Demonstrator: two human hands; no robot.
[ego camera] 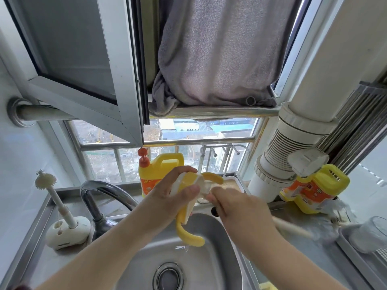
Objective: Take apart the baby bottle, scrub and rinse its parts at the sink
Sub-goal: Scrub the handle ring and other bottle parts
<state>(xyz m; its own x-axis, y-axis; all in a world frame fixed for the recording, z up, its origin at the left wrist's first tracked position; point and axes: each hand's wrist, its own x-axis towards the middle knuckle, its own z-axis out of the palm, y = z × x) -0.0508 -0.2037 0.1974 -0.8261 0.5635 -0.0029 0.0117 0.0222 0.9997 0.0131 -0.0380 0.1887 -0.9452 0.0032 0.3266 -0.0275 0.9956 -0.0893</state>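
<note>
Over the steel sink [211,266] my left hand [171,191] grips the bottle's white and yellow collar [188,181]. Its two curved yellow handles stick out, one upward [212,177] and one downward [188,237]. My right hand [240,208] presses against the collar's clear open end and is closed on a pale brush handle [293,228], which trails blurred to the right. The brush head is hidden between my hands. A clear bottle-like container [372,233] stands on a grey tray [347,248] at the right.
A chrome faucet [98,195] arches at the left, no water running. A small brush [45,181] stands in a white holder [67,231]. Yellow detergent jugs sit behind [159,170] and at the right [314,189]. A white pipe [293,143] and a grey towel [217,59] hang above.
</note>
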